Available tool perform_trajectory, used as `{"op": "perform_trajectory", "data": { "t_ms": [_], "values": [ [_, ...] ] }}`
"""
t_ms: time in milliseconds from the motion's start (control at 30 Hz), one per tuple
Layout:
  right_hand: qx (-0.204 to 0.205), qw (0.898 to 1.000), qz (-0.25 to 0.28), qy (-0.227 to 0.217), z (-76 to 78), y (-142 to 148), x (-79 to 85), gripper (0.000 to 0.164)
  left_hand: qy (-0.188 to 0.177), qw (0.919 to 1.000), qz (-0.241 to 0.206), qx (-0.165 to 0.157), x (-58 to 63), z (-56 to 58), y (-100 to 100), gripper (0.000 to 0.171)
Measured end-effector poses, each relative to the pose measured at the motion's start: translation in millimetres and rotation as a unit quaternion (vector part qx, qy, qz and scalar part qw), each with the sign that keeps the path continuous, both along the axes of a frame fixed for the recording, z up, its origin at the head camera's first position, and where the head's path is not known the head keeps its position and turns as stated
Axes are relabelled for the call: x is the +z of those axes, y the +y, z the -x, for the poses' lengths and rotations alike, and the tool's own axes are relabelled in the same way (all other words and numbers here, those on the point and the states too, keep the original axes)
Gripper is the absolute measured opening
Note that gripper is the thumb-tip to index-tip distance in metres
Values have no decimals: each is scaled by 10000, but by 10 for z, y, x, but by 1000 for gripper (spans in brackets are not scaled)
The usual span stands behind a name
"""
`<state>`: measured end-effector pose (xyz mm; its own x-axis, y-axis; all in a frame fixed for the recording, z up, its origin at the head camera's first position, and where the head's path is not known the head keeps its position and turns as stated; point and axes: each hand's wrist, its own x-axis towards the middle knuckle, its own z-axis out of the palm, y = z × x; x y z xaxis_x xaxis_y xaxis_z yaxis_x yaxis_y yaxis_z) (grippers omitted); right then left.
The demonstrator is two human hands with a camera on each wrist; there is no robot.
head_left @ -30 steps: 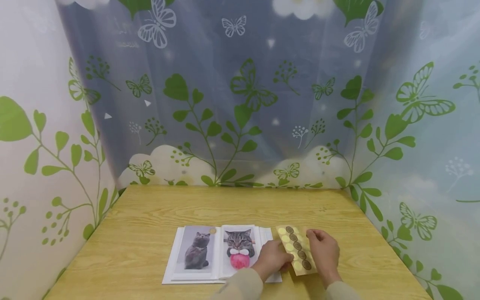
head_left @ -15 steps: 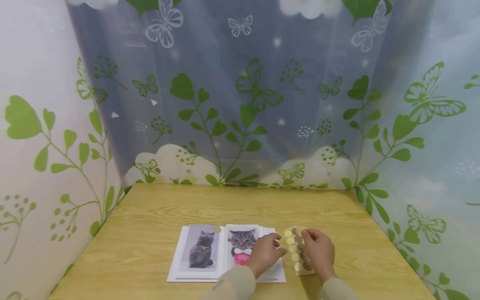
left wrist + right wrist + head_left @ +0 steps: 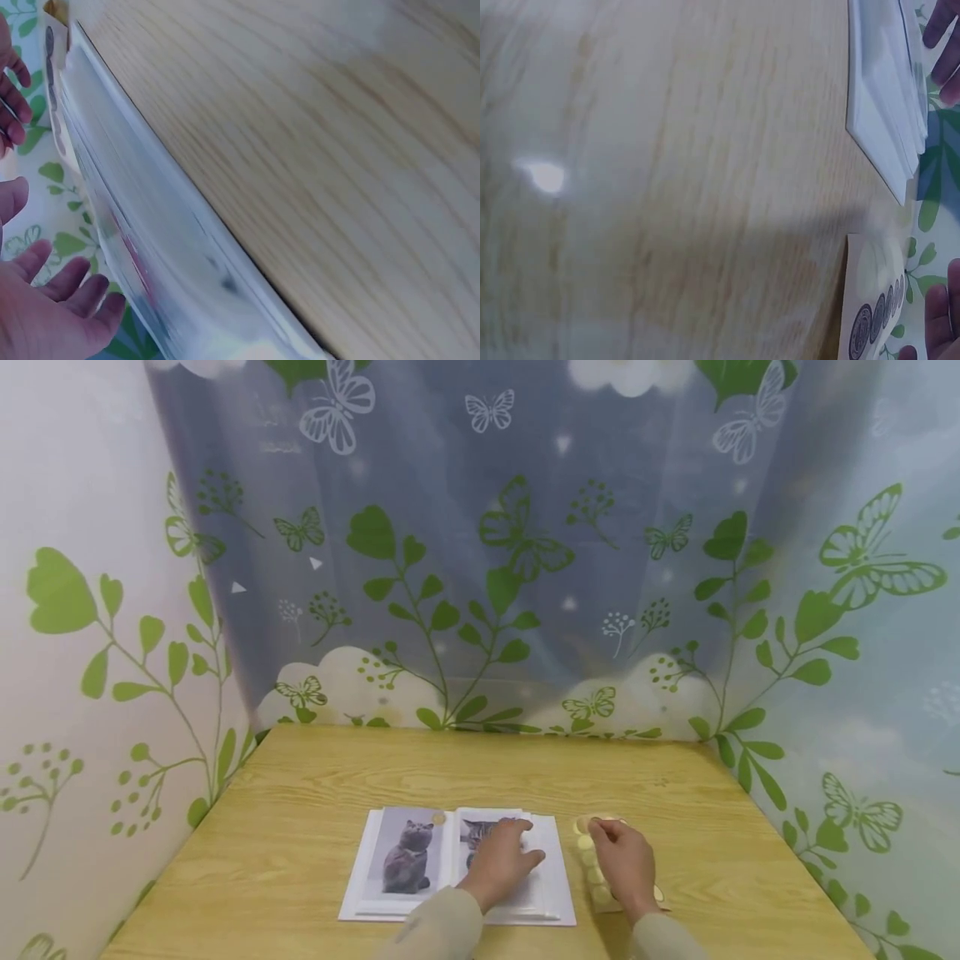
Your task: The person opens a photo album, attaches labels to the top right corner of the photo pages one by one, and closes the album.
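A white photo album (image 3: 562,893) lies spread on the wooden table, a grey cat photo (image 3: 408,856) on its left page with a round gold sticker (image 3: 438,817) at the top corner. My left hand (image 3: 501,862) hovers over the right page, fingers relaxed and apart, partly hiding a tabby cat photo (image 3: 474,833). Beside the album is a sheet of round stickers (image 3: 587,858), its darker discs showing in the right wrist view. Over that sheet, my right hand (image 3: 628,867) pinches a small tan round sticker (image 3: 583,824) between thumb and forefinger; the hand covers much of the sheet.
The wood-grain table (image 3: 465,768) extends behind and to both sides of the album. Patterned curtains (image 3: 480,568) with leaves and butterflies enclose its back and sides.
My left hand let go of the sticker sheet and moved left over the album's right page. My right hand slid left across the sheet. The view turned slightly left.
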<state>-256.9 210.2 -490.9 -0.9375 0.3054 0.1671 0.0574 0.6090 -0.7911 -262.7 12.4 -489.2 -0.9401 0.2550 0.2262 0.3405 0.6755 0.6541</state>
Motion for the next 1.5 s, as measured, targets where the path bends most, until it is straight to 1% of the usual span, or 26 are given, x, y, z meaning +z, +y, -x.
{"op": "perform_trajectory", "data": {
  "t_ms": [167, 300, 533, 667, 733, 900, 1067, 1200, 1333, 1500],
  "values": [
    [45, 9999, -117, 15, 35, -36, -21, 31, 211, 9983, 527, 147, 4, -17, -145, 51],
    [86, 9997, -213, 19, 50, -61, -30, 29, 358, 9959, 812, 175, 8, -52, -264, 55],
    [53, 9992, -380, 126, 119, -132, -48, 23, 829, 9890, 1228, 23, -4, -131, -464, 55],
    [88, 9985, -492, 230, 149, -164, -56, 22, 1019, 9847, 1411, -59, -28, -177, -570, 57],
    [134, 9982, -520, 256, 155, -174, -53, 21, 988, 9853, 1389, -107, -54, -190, -615, 59],
    [215, 9979, -541, 276, 173, -212, -49, 21, 623, 9879, 1416, -140, -119, -223, -684, 66],
    [295, 9977, -549, 255, 209, -268, -64, 20, 419, 9846, 1697, -84, -172, -248, -716, 69],
    [349, 9974, -611, 149, 244, -309, -73, 20, 313, 9843, 1736, -39, -210, -256, -724, 69],
    [438, 9965, -716, 66, 284, -349, -80, 21, 183, 9831, 1822, -44, -205, -263, -722, 68],
    [584, 9938, -938, -74, 341, -406, -98, 21, 58, 9797, 2002, -80, -184, -271, -711, 69]
  ]
}}
